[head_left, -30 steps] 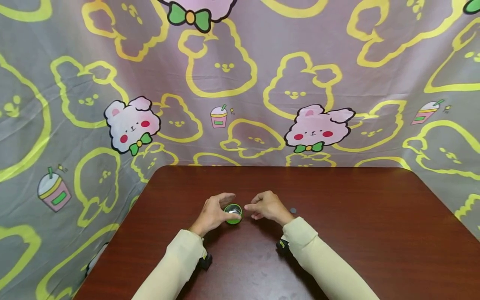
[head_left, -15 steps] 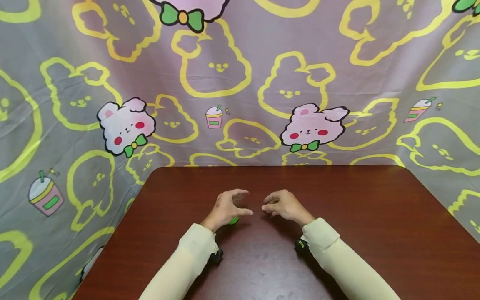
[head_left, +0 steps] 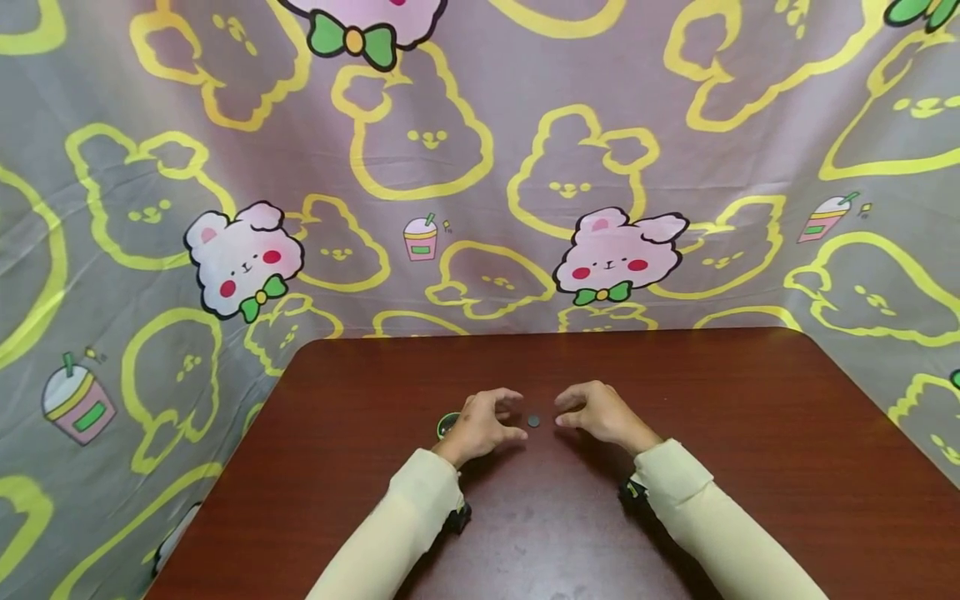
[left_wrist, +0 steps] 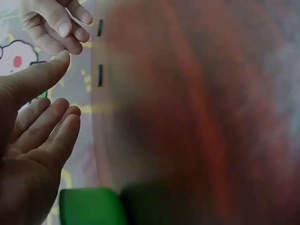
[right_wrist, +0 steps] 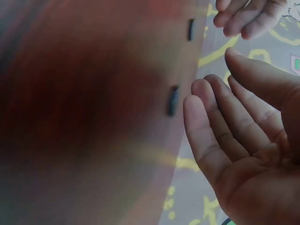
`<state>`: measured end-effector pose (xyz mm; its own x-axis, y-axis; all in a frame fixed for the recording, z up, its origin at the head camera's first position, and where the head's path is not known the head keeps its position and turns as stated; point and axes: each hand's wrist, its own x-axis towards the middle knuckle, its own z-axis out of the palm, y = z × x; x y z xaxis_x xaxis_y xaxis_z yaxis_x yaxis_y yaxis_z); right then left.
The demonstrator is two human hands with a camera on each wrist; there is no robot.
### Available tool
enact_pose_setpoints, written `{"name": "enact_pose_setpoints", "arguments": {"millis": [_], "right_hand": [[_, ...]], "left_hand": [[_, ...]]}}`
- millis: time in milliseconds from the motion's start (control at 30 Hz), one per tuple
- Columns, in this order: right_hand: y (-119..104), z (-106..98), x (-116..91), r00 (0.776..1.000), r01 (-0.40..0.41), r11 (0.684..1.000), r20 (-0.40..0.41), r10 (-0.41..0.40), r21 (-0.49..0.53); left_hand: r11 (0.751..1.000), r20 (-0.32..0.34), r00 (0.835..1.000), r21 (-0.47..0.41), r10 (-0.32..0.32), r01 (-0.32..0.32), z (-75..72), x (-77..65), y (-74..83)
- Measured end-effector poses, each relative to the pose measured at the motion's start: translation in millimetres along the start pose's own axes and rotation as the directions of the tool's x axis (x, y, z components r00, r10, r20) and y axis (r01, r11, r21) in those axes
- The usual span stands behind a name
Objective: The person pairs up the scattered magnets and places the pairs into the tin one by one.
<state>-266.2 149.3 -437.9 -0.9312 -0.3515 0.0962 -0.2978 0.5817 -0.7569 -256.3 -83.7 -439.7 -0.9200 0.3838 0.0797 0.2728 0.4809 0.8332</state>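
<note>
A small grey disc [head_left: 533, 422] lies on the brown table [head_left: 750, 467] between my two hands in the head view. Its exact kind cannot be told. My left hand [head_left: 483, 423] hovers with thumb and fingers spread apart, holding nothing. Partly hidden behind that hand is a small round green-rimmed container [head_left: 447, 425]; its green side [left_wrist: 93, 206] shows blurred in the left wrist view. To the right, my right hand [head_left: 603, 414] has its fingers loosely bent and grips nothing. The right wrist view shows two dark thin pieces edge-on, a nearer piece [right_wrist: 173, 101] and a farther piece [right_wrist: 191, 29].
A patterned curtain [head_left: 480, 192] hangs along the back and both sides of the table. Black wrist cameras are strapped below both sleeves. A pale object [head_left: 171, 540], mostly hidden, shows beside the table's left edge.
Both hands have moved right. The left hand has left its place around the green container and now stands to its right. A disc between the hands has come into sight; the view has shifted slightly.
</note>
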Motion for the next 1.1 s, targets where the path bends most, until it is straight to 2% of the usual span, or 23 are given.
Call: {"name": "enact_pose_setpoints", "arguments": {"millis": [333,567,800,1100], "right_hand": [[12,-11,-6,0.998,0.011,0.999,-0.055,-0.014,-0.045],[20,-14,-7,0.999,-0.004,0.996,-0.052,-0.001,-0.087],[27,-12,-5,0.999,-0.031,0.998,-0.031,0.03,-0.058],[29,-6,-4,1.0,0.006,0.999,-0.03,-0.007,-0.046]], "left_hand": [[0.996,-0.012,0.999,0.073,0.048,-0.047,15.7,12.5,1.4],[0.996,-0.042,0.999,0.083,0.014,-0.011,18.7,14.6,0.7],[0.994,-0.056,0.998,0.104,0.021,-0.015,23.2,17.2,-5.2],[0.992,-0.095,0.994,0.122,0.045,-0.033,28.6,19.4,-9.3]]}}
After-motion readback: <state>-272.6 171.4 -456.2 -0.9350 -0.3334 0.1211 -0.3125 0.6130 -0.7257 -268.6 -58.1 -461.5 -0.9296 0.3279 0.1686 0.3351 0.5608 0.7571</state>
